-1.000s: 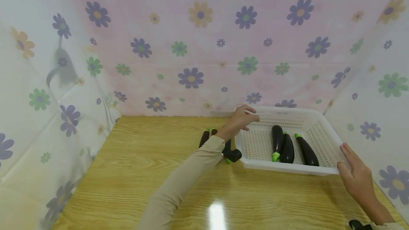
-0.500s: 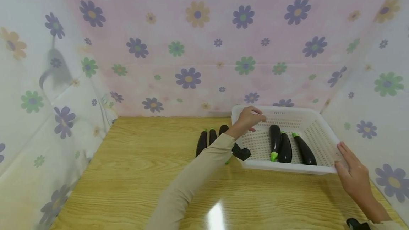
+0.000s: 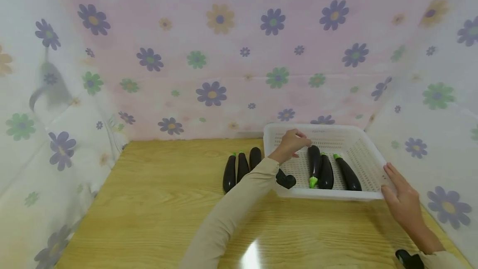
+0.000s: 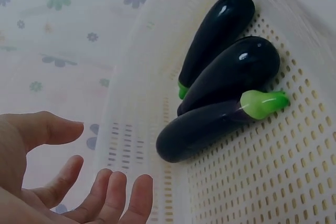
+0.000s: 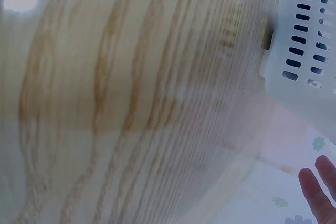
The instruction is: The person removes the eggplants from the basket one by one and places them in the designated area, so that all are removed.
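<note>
In the head view my left hand hovers over the left part of a white plastic basket. The left wrist view shows that hand with fingers spread and nothing between them. Beside it in the basket lie three dark eggplants: one with its green cap toward me, a middle one and a right one. My right hand rests against the basket's near right corner, its fingers fairly straight. Only fingertips of it show in the right wrist view.
Left of the basket, several eggplants lie on the wooden table: a left one, a middle one and another, partly behind my left sleeve. Flower-patterned cloth stands along the table's back and sides.
My left hand has moved right and slightly down over the basket, toward the leftmost eggplant inside. More of the eggplants on the table show. The head view has shifted a little.
</note>
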The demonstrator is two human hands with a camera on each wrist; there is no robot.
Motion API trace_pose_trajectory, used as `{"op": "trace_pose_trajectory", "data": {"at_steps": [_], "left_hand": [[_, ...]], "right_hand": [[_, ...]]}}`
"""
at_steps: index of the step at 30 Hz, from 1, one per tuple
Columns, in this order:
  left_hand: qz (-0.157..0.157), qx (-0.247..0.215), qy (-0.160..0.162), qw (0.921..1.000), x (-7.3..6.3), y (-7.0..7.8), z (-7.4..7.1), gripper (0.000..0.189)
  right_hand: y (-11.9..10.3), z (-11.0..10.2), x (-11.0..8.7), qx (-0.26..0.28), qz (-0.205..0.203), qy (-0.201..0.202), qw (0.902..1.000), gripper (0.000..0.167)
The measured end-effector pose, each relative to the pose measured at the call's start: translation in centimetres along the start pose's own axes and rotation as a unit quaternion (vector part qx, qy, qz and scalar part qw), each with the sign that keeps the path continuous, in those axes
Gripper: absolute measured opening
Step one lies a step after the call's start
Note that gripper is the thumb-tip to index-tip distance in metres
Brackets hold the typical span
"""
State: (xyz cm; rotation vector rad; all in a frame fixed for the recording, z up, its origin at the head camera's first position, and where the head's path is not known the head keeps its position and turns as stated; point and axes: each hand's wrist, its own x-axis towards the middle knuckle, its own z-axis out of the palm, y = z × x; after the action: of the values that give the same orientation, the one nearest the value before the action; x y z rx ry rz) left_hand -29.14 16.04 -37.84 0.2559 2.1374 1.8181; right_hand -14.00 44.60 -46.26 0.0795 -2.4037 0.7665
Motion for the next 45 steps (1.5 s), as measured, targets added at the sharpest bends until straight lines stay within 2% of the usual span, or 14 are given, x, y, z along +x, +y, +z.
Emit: {"op": "trace_pose_trajectory", "data": {"at_steps": [4,8,13,17,20,22,26,29,36,40,45], "left_hand": [[-0.013,-0.008,0.005,0.9999,0.6,-0.4,0.5,0.016],[-0.007,-0.021,0.001,0.9997,1.1,-0.9,1.2,0.015],[-0.009,-0.007,0.006,0.9999,1.7,-1.7,2.5,0.012],[-0.053,0.019,0.042,0.9976,2.8,-2.7,3.9,0.011],[-0.102,0.015,0.065,0.9926,3.4,-3.4,4.7,0.029],[-0.12,0.033,0.07,0.9898,3.7,-3.7,5.0,0.047],[-0.122,0.082,0.058,0.9874,3.9,-3.8,5.3,0.07],[-0.126,0.074,0.045,0.9882,3.9,-3.6,5.6,0.085],[-0.127,0.017,0.019,0.9916,3.7,-3.9,6.1,0.091],[-0.138,-0.008,0.015,0.9903,3.8,-3.9,6.3,0.088],[-0.147,0.023,0.019,0.9886,4.1,-4.0,6.7,0.093]], "right_hand": [[-0.2,0.5,0.1,0.005,-0.005,0.007,1.0,0.055],[-0.2,0.6,0.2,0.005,-0.011,0.013,0.9998,0.054],[0.0,0.4,0.0,0.003,-0.01,0.014,0.9998,0.054],[0.1,0.2,-0.2,0.003,-0.007,0.014,0.9999,0.053],[0.0,0.4,-0.3,0.007,-0.011,0.013,0.9998,0.053],[-0.1,0.5,-0.4,0.007,-0.012,0.013,0.9998,0.052],[0.0,0.6,-0.3,-0.005,-0.012,0.01,0.9999,0.053],[0.2,0.5,-0.1,-0.011,-0.011,0.013,0.9998,0.054],[0.1,0.4,0.1,0.0,-0.014,0.02,0.9997,0.054],[-0.1,0.4,0.3,0.002,-0.021,0.024,0.9995,0.054],[-0.2,0.3,0.2,-0.003,-0.013,0.022,0.9997,0.054]]}}
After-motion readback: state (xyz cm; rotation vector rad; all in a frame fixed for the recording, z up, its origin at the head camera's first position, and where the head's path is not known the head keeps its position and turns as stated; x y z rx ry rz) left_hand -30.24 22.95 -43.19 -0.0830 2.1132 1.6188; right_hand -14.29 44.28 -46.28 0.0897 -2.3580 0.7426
